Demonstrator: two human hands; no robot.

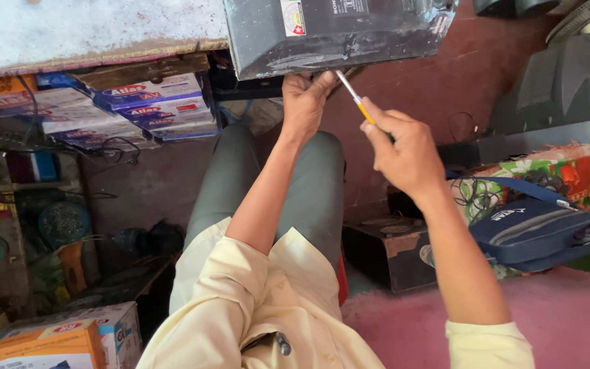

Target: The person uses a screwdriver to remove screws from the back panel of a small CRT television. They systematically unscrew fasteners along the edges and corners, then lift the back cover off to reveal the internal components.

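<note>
Closest to my view sits the pale yellow shirt (240, 307), a pen clipped at its pocket, and below it the grey trousers (295, 184) of the seated person. From there both forearms run up toward the dark grey box (329, 31), which rests on the edge of the worn workbench (83, 31) and juts past it over the knees. I see the left hand (304, 102) pressed up under the box's lower edge, fingers curled against the underside, holding it there. I see the right hand (404, 154) closed around a screwdriver (352, 92) with a yellow handle; its thin metal shaft slants up-left and its tip meets the box's bottom edge just beside the left thumb (the exact spot is too small to make out). Right of the arm lies a navy pouch (530, 232) on patterned cloth. Stacked flat cartons (145, 102) sit under the bench.
</note>
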